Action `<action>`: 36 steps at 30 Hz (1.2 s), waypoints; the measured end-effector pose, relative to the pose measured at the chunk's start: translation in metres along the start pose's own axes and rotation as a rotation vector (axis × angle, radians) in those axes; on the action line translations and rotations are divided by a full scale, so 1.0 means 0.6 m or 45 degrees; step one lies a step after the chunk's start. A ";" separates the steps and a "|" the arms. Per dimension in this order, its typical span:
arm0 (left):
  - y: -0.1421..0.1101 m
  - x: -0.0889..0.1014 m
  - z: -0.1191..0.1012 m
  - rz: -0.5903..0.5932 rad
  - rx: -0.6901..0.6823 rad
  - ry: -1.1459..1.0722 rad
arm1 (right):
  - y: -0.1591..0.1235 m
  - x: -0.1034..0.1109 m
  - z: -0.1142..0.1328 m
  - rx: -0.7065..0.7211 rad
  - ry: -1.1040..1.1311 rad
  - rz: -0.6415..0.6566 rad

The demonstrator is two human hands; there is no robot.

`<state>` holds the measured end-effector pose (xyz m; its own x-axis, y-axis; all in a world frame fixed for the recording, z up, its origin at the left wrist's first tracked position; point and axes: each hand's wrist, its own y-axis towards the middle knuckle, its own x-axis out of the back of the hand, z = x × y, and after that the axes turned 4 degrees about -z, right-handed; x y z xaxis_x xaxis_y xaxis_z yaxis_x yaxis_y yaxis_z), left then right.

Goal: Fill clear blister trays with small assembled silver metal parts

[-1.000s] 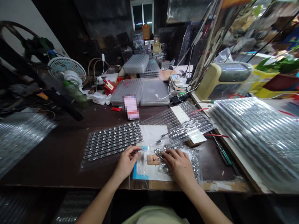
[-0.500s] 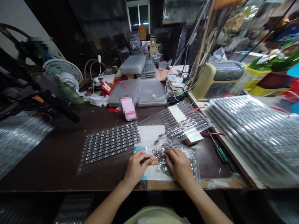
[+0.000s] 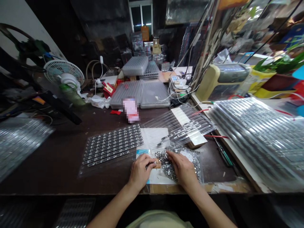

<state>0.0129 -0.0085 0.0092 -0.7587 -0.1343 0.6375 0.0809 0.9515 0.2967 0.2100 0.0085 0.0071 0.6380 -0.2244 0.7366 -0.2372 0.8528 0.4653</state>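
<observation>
My left hand pinches a small shiny metal part, mostly hidden by the fingertips, against the left side of a little wooden block. Beneath it lies a white and blue sheet. My right hand rests over a heap of small metal pieces on clear plastic, its thumb and index fingertips close together at the heap's left part. Whether those fingertips hold a piece is too small to tell. Left of my hands is a clear ribbed tray with rows of dark and silver parts.
Another ribbed tray, with a few parts, leans on a white block. Stacked clear trays stand at the right, beside a green-handled screwdriver. Behind are closed plastic cases, a pink object and a fan.
My left hand has shifted slightly right, its fingers closer to the wooden block. My right fingertips have moved a little left and up over the metal pieces.
</observation>
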 end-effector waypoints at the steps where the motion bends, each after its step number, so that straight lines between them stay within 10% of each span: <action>1: -0.001 0.000 0.001 -0.015 0.008 -0.035 | 0.001 -0.001 0.005 -0.014 -0.007 0.015; 8: -0.005 0.015 0.018 -0.322 0.109 -0.173 | 0.015 -0.032 0.053 -0.071 0.002 0.097; 36: 0.003 0.013 0.027 -0.269 0.146 -0.233 | 0.011 -0.032 0.059 0.259 -0.502 0.221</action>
<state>-0.0033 -0.0037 0.0033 -0.8557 -0.2903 0.4283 -0.1567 0.9343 0.3202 0.1699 0.0018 0.0135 0.2590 -0.2824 0.9237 -0.4794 0.7926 0.3767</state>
